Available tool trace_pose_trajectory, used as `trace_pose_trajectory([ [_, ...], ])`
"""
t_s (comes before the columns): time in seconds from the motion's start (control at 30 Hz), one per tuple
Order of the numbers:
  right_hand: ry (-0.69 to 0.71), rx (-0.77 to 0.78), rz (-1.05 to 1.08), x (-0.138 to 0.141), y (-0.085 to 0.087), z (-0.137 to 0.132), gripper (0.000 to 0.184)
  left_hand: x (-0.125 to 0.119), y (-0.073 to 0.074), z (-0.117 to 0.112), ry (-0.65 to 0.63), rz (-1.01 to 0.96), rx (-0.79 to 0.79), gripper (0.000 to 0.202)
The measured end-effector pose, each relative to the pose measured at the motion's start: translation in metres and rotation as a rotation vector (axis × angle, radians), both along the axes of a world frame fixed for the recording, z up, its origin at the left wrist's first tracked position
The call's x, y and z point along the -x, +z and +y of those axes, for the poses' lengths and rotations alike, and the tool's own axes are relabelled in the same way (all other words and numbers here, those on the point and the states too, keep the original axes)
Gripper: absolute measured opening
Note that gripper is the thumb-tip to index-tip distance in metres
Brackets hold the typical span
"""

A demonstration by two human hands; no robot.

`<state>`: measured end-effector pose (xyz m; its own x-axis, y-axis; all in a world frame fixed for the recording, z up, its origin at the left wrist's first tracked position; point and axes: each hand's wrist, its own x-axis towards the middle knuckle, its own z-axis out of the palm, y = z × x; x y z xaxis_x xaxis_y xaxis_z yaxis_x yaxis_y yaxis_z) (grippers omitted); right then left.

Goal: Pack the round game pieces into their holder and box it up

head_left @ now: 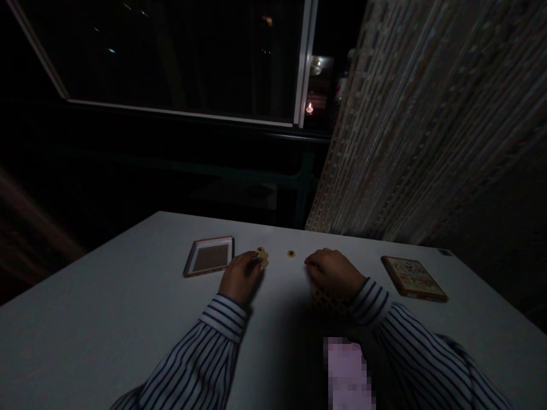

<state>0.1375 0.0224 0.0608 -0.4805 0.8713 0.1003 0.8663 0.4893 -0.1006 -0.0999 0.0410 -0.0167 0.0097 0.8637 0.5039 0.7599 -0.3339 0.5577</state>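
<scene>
Small round tan game pieces with dark marks [260, 250] are at the fingertips of my left hand [241, 279]. Its fingers curl in against these discs, and some of them are partly covered. A single round piece [291, 254] lies on the white table between my hands. My right hand [335, 274] is curled, with fingertips pressed together just above the table; whatever they hold, if anything, is hidden. Below the right palm and wrist, more dark-marked round pieces [329, 302] lie close together in shadow, partly covered by that hand.
An open shallow box half [209, 257] lies left on the white table [141, 296]. To the right is a flat box with a printed cover [413, 278]. A pixelated pink object [348, 373] shows at the near edge. Beyond are a bead curtain [384, 114] and a dark window [179, 57].
</scene>
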Motion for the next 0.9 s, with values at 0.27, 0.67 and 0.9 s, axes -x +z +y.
trace_pose_trajectory([
  [0.27, 0.032, 0.048, -0.061, 0.048, -0.015, 0.025, 0.030, 0.015, -0.015, 0.016, -0.072, 0.141, 0.005, 0.035],
  [0.67, 0.040, 0.086, -0.112, 0.070, -0.033, 0.042, 0.030, 0.016, -0.026, 0.022, -0.121, 0.111, 0.019, 0.034],
  [0.9, 0.074, 0.068, -0.089, 0.067, -0.034, 0.042, 0.031, 0.016, -0.028, 0.024, -0.108, 0.112, 0.040, 0.033],
])
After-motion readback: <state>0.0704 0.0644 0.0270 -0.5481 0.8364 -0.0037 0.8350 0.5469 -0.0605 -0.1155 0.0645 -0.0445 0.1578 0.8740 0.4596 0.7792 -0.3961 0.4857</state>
